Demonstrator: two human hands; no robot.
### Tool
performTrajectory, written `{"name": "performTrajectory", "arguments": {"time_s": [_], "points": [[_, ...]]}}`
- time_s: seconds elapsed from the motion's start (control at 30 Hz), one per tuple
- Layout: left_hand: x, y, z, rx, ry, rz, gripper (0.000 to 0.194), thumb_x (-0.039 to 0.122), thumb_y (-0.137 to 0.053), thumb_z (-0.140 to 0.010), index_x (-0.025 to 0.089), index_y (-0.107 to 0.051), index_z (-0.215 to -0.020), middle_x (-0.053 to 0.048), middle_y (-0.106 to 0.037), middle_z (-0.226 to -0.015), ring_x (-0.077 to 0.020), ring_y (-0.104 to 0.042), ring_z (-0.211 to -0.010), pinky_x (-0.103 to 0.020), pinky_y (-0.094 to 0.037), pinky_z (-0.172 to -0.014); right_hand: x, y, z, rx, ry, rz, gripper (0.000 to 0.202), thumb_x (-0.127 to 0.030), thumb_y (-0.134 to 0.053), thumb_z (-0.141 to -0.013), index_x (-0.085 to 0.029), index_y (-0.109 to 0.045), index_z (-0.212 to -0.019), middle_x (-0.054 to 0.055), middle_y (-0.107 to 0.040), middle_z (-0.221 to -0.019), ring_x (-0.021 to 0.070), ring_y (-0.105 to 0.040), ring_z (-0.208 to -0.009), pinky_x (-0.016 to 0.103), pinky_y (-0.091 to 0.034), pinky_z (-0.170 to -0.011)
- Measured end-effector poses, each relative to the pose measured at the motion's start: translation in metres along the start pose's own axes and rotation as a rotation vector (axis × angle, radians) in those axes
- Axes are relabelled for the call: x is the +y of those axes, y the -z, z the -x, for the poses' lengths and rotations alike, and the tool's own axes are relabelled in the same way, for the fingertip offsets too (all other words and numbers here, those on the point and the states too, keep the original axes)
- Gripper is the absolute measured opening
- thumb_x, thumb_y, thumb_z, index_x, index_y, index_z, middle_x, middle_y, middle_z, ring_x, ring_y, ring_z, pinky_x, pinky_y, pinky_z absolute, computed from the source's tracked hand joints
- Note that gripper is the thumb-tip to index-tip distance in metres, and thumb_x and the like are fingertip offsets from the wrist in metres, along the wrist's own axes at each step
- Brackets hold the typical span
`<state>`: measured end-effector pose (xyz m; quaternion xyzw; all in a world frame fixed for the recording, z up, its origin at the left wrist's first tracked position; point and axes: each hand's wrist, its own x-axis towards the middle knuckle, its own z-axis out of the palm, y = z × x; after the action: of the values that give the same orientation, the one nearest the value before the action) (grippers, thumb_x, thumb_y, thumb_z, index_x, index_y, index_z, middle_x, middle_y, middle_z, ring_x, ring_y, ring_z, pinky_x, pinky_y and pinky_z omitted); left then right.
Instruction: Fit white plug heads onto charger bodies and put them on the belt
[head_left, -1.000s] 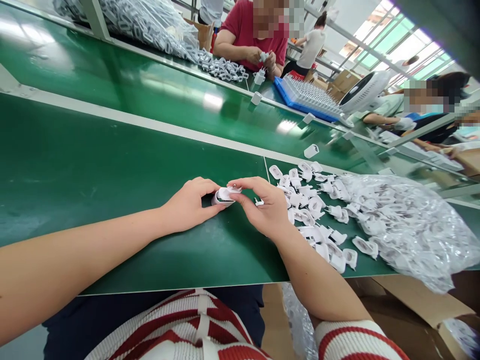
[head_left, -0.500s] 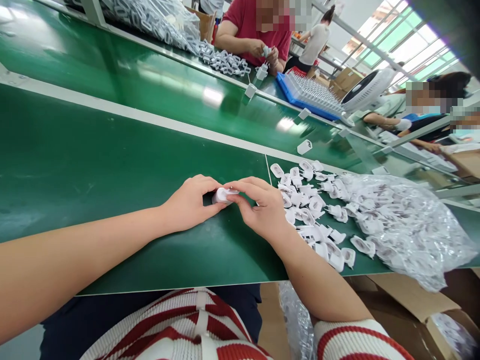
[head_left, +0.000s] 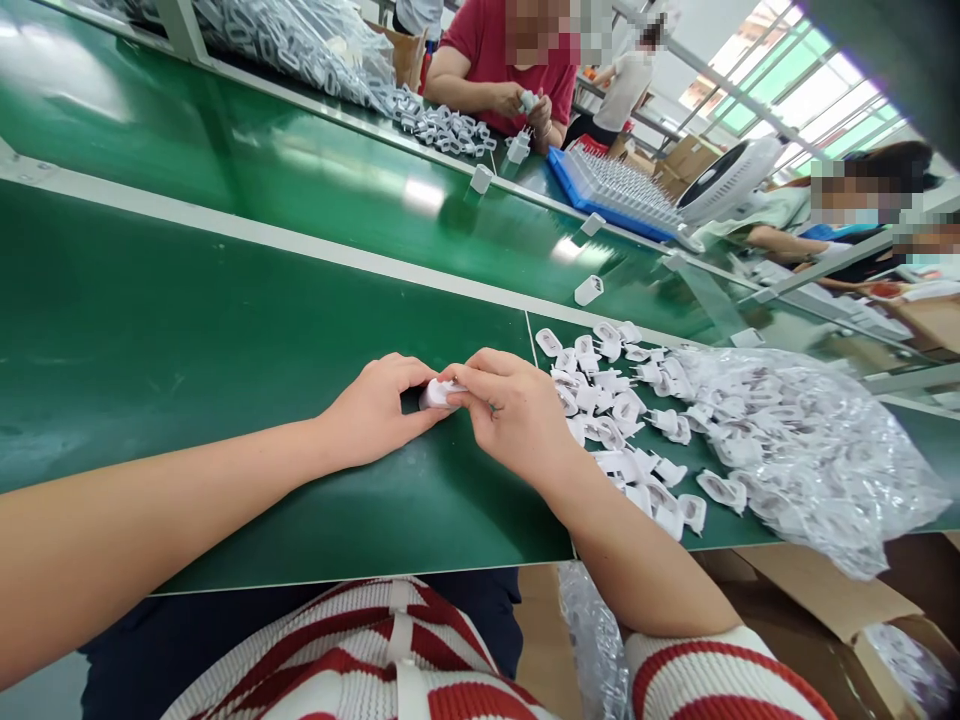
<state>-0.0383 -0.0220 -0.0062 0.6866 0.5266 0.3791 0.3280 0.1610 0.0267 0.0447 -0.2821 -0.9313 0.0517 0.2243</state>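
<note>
A small white charger housing [head_left: 435, 394] is held low over the green tabletop, between both hands. My left hand [head_left: 375, 412] pinches its left end with thumb and fingers. At its right end, the thumb and fingers of my right hand [head_left: 517, 412] press on it and cover part of it. Whether a separate pin piece is under those fingers is hidden. Just right of my right hand lies a loose pile of white plug covers with pins [head_left: 611, 400].
A clear plastic bag [head_left: 817, 440] full of similar white parts lies at the right. Beyond a pale rail [head_left: 300, 243], white housings [head_left: 589, 291] ride a green belt [head_left: 360, 200]. A co-worker [head_left: 502, 60] handles parts across it, near a blue tray [head_left: 600, 195]. Cardboard boxes [head_left: 832, 590] stand below.
The white housings on the belt have shifted a little to the left. My right fingers have bent further over the held housing, while my left hand has barely moved.
</note>
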Motion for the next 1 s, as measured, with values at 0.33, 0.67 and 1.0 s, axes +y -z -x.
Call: {"name": "performTrajectory", "arguments": {"time_s": [0.33,0.67,1.0], "points": [[0.004,0.001,0.000,-0.006,-0.012,-0.008,0.029,0.049,-0.068,-0.091,0.026,-0.078,-0.105,-0.002,-0.078,-0.105,-0.0259,-0.065,-0.101,-0.044,-0.051,-0.095,-0.003,0.001,0.001,-0.010,-0.012,0.048,0.027,-0.012,-0.054,-0.100,-0.020,-0.079,-0.101,0.004,-0.069,-0.086,0.0168,-0.060,-0.075,0.029,-0.042,-0.063],[0.004,0.000,0.001,0.015,0.017,-0.044,0.037,0.053,-0.072,-0.088,0.027,-0.075,-0.115,-0.005,-0.077,-0.115,-0.0290,-0.067,-0.110,-0.048,-0.052,-0.101,-0.002,0.001,-0.001,-0.077,-0.119,-0.028,0.025,-0.017,-0.057,-0.100,-0.024,-0.080,-0.105,0.003,-0.072,-0.093,0.0159,-0.062,-0.080,0.029,-0.041,-0.067],[0.010,-0.004,0.004,0.098,0.081,-0.066,0.049,0.060,-0.070,-0.090,0.029,-0.077,-0.128,-0.006,-0.079,-0.110,-0.0264,-0.072,-0.096,-0.043,-0.060,-0.092,0.019,0.012,0.008,-0.006,-0.346,-0.204,0.057,-0.035,-0.058,-0.106,-0.018,-0.045,-0.159,0.013,-0.067,-0.149,0.0246,-0.065,-0.133,0.043,-0.052,-0.112]]}}
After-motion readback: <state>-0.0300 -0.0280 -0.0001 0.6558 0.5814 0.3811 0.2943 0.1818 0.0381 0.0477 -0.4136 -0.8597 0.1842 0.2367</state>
